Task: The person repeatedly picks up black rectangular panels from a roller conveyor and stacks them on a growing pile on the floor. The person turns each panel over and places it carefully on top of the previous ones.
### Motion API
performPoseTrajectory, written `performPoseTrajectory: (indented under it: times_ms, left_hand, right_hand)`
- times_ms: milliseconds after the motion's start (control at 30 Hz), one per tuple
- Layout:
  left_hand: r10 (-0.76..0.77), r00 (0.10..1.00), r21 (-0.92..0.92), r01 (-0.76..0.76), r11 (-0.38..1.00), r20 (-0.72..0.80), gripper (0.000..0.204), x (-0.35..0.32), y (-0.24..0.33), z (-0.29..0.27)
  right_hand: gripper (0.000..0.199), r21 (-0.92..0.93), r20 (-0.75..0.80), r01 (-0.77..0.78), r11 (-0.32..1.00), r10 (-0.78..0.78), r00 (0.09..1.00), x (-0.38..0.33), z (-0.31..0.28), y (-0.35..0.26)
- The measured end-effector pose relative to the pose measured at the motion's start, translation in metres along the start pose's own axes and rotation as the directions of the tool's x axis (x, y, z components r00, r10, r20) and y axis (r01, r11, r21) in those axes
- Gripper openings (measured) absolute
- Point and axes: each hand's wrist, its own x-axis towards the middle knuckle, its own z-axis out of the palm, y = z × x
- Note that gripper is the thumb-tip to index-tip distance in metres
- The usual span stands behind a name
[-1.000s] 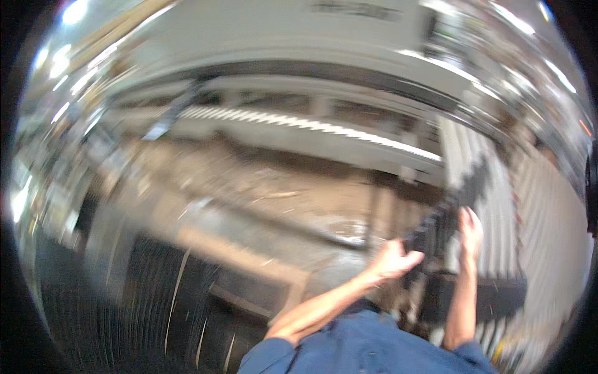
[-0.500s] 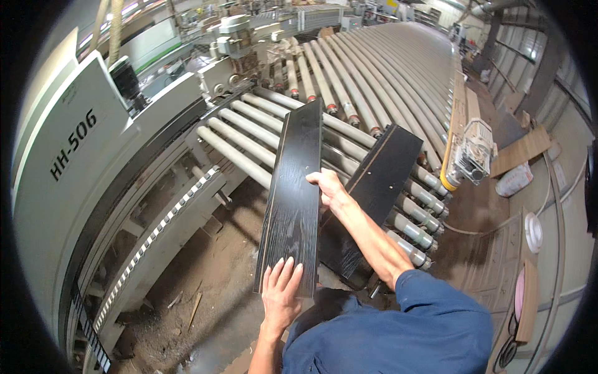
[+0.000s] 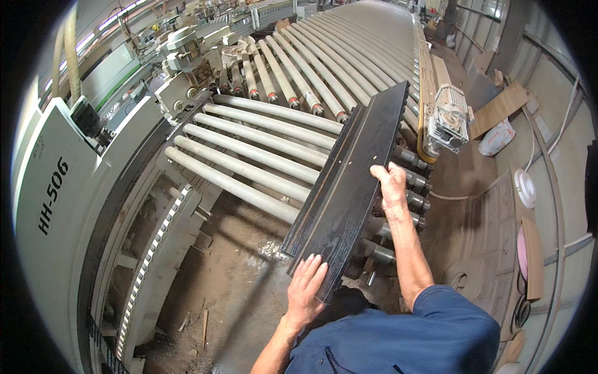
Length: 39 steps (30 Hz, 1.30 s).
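Note:
Both of my hands hold a long black board [image 3: 361,193] with a wood-grain face, slanting from near me up to the far right. The fingers of my left hand [image 3: 306,283] lie over its near end, with the thumb hidden. My right hand [image 3: 391,186] grips its right edge partway along, the thumb on top and the other fingers curled at the edge. A second black board [image 3: 325,187] shows as a strip along the left side of the held one, which covers most of it. Whether the two boards touch all along, I cannot tell.
Grey metal rollers [image 3: 249,163] run beneath the boards, and a longer roller conveyor [image 3: 336,62] stretches away behind. A large pale machine [image 3: 53,206] stands at left. On the right sits a motor [image 3: 450,118] by the conveyor's edge. Debris lies on the floor [image 3: 224,299].
The held board has moved right, from beside the second board to over it, covering most of it. Both hands moved right with it, and the view has shifted.

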Motion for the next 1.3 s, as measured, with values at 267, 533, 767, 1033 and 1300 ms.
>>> performPoseTrajectory:
  times_ms: [267,533,767,1033,1300]
  left_hand:
    - [-0.606,0.791,-0.716,0.380,0.586,-0.076,0.037,0.000,-0.009,0.023]
    - [-0.709,0.689,-0.826,0.305,0.474,-0.152,0.050,0.010,-0.060,0.015]
    - [-0.827,0.562,-0.860,0.433,0.269,0.024,0.050,0.002,-0.084,0.033]
    - [-0.805,0.546,-0.868,0.491,0.081,0.234,0.047,-0.009,-0.127,0.051]
    - [-0.857,0.398,-0.938,0.241,-0.248,0.328,0.039,-0.110,-0.144,0.049]
  right_hand:
    - [0.046,-0.548,0.023,0.151,0.823,-0.165,0.986,0.023,0.005,0.049]
    - [0.050,-0.737,0.370,0.474,0.482,-0.299,0.880,0.008,-0.005,0.101]
    - [0.056,-0.748,0.557,0.605,0.273,-0.238,0.796,0.023,-0.010,0.108]
    - [0.055,-0.824,0.520,0.540,0.170,-0.149,0.841,0.041,-0.033,0.113]
    - [0.060,-0.824,0.563,0.563,0.066,-0.025,0.826,0.053,-0.038,0.115]
